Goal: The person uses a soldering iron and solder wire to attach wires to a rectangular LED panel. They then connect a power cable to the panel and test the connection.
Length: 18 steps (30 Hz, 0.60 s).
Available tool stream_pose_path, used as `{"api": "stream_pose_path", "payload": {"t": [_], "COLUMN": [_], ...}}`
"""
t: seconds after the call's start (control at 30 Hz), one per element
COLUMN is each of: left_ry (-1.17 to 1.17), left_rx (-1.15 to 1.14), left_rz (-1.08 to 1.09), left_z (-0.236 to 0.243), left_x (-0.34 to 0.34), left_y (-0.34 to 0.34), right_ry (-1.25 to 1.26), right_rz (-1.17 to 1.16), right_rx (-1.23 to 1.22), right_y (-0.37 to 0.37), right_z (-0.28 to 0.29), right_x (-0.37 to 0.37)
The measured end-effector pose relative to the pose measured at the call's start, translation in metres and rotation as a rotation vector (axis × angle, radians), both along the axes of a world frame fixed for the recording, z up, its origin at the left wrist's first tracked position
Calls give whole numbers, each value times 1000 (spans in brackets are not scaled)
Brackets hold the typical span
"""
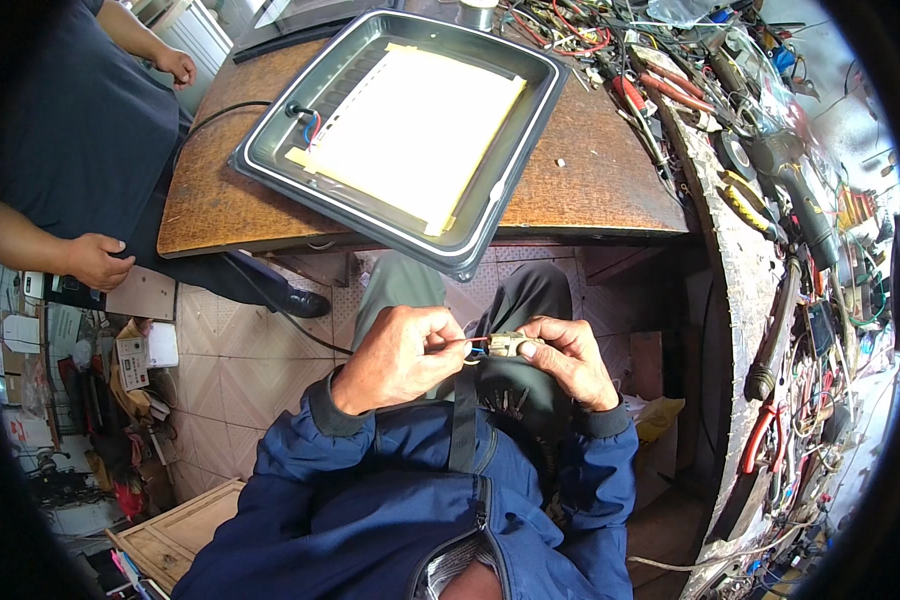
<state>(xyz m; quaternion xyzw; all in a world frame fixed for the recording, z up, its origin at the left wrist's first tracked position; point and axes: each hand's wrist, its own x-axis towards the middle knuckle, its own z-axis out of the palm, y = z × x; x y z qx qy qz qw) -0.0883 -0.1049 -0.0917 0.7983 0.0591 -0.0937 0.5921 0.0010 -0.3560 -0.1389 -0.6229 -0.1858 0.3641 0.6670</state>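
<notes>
Above my lap, my left hand (402, 355) pinches a thin reddish-brown wire (462, 341) between thumb and fingers. The wire runs to a small pale beige block (504, 345) that looks like a plug or connector; its exact kind is too small to tell. My right hand (572, 360) grips this block between thumb and forefinger. A short bit of blue wire shows at the side of the block facing my left hand. A black cable (300, 322) comes from the left and passes behind my left hand.
A black lamp housing (251, 140) with a bright yellow-edged panel (420, 130) lies on the wooden table (610, 190), overhanging its near edge. Pliers (745, 205), other tools and tangled wires crowd the worn bench (735, 330) on the right. Another person (80, 130) stands at the left.
</notes>
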Motion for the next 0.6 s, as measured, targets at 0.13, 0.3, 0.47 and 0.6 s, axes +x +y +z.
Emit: {"api": "stream_pose_path", "payload": {"t": [0.13,0.3,0.47,0.6], "left_ry": [16,15,24,21], "left_rx": [-14,-11,-33,-37], "left_rz": [10,29,23,18], "left_z": [3,0,1,1], "left_x": [0,-1,-1,-2], "left_y": [-1,-3,-4,-4], "right_ry": [-1,1,-6,-11], "right_rz": [10,3,-2,-9], "right_rx": [-14,-13,-10,3], "right_y": [-1,0,1,1], "right_z": [1,-3,-1,-3], "right_x": [1,1,1,1]}}
